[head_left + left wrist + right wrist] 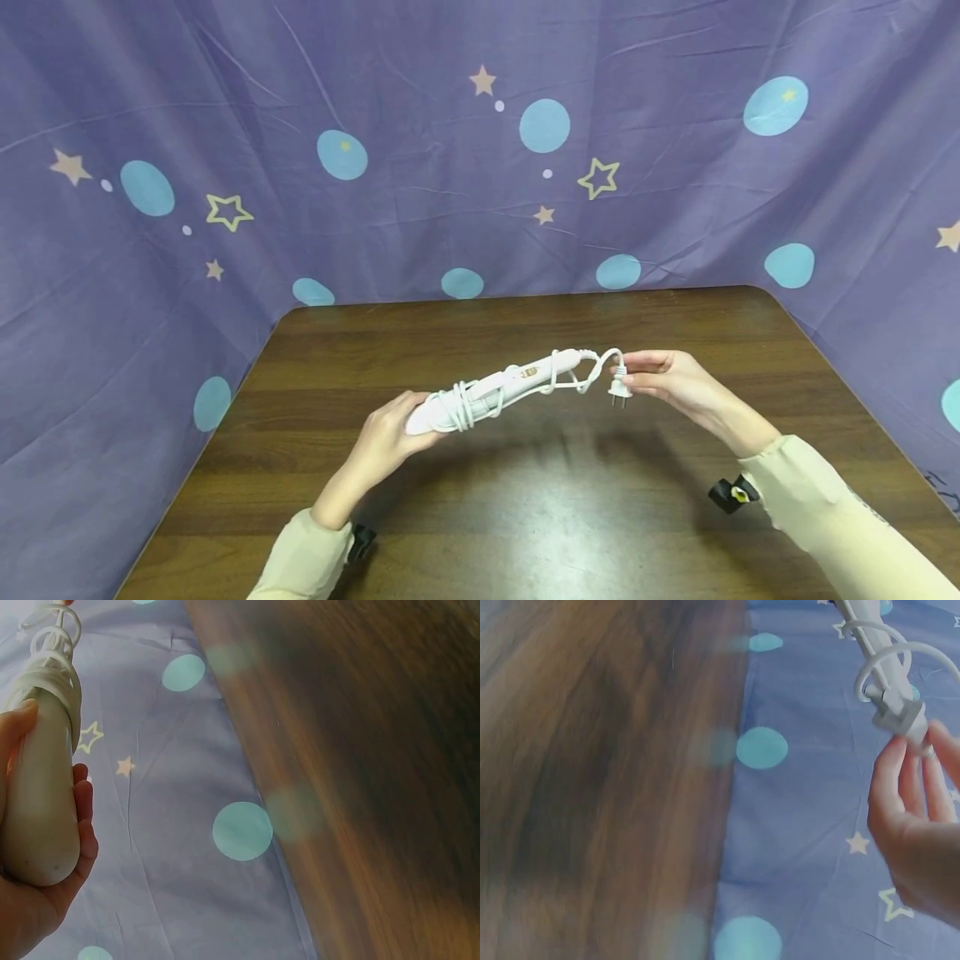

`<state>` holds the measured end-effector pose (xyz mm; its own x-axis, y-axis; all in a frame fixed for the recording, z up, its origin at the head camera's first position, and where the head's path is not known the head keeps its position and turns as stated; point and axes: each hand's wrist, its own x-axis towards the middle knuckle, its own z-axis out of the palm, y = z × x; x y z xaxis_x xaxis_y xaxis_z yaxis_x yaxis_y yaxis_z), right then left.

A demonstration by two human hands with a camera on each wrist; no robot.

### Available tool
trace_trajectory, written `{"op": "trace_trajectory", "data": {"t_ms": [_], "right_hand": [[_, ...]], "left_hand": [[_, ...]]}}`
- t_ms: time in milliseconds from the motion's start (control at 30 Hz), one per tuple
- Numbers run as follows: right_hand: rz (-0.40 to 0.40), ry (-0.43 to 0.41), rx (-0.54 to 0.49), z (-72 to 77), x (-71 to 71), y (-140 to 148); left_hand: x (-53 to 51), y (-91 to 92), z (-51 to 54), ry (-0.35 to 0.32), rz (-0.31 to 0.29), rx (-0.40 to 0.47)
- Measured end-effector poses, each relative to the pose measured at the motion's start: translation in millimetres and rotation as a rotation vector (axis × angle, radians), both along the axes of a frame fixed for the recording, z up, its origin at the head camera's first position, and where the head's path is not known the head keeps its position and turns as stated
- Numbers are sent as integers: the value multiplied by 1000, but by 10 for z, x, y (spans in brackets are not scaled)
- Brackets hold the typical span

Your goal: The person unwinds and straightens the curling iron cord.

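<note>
while the left hand gripped the rounded end of a white corded handheld appliance, the right hand pinched its two-pin plug. the appliance was held tilted above the wooden table, its cord looped around the body, with table surface visible on all sides, side edges well apart.

The appliance is white, the tabletop brown-grained.

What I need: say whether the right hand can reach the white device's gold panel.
Probably yes, if the right hand releases the plug: the gold panel lies uncovered between loops of cord.
</note>
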<state>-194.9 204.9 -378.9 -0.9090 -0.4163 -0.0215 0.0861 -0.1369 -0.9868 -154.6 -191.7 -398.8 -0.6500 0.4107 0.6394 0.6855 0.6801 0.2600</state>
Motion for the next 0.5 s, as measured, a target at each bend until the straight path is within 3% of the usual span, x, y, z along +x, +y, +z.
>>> {"op": "trace_trajectory", "data": {"t_ms": [200, 367, 500], "right_hand": [[36, 179, 228, 51, 68, 91], [66, 325, 363, 34, 131, 136], [86, 383, 431, -15, 167, 133]], "left_hand": [[-11, -21, -5, -13, 13, 22], [-9, -26, 1, -24, 15, 41], [-4, -29, 6, -36, 19, 52]]}}
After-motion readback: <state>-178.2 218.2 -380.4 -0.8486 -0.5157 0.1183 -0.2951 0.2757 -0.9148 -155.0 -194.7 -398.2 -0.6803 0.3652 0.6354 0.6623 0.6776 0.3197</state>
